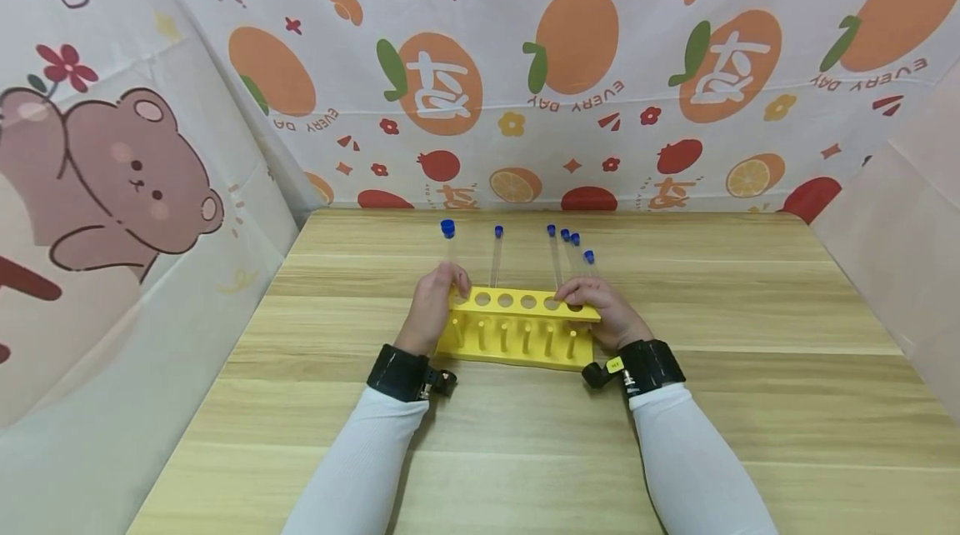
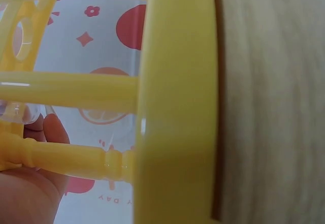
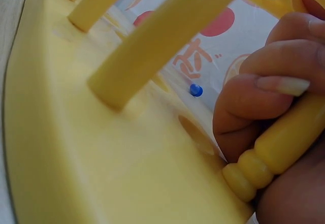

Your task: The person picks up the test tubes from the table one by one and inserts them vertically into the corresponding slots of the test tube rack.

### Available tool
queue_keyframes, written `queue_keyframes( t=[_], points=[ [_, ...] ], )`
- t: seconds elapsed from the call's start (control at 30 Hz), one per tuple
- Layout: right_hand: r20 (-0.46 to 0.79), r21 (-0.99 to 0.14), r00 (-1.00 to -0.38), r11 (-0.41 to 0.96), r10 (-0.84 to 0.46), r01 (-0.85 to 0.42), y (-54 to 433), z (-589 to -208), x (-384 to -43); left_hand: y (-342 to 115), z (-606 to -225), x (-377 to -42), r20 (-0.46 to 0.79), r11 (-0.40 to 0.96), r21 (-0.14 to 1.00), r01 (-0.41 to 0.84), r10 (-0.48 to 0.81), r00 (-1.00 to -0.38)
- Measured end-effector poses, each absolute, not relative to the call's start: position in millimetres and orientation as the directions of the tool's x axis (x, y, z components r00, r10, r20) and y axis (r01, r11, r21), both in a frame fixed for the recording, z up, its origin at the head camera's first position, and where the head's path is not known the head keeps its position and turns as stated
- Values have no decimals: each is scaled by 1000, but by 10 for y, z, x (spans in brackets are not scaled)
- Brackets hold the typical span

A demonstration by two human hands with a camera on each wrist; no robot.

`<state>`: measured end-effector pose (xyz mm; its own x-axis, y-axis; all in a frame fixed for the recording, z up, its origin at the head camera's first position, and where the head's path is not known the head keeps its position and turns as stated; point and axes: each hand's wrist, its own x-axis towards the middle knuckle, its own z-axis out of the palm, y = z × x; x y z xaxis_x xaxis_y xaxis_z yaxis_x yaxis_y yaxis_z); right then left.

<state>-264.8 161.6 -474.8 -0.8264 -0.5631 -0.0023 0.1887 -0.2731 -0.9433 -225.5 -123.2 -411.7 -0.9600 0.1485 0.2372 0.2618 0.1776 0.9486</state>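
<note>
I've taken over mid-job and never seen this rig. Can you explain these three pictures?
There is no machine, just a person's left hand and right hand, both bare. The wide picture comes from a camera worn on the head, looking forward and down. The two close-ups come from wrist cameras, one per arm. Both hands grip a yellow test tube rack, one at each end. Behind it, five blue-capped test tubes lie on the wood-grain table. Another blue-capped tube rises beside the left hand, seemingly through the rack's end hole; I can't tell whether it is also held.
</note>
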Motion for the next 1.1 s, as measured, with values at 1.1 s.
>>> queue_keyframes(
  t=[1.1],
  points=[
    [-5, -956, -846, -246, -533, 160, 1626, -4813, -2631, -1248, -4150, -2228, 280, 220, 923, 316, 178, -943]
  ],
)
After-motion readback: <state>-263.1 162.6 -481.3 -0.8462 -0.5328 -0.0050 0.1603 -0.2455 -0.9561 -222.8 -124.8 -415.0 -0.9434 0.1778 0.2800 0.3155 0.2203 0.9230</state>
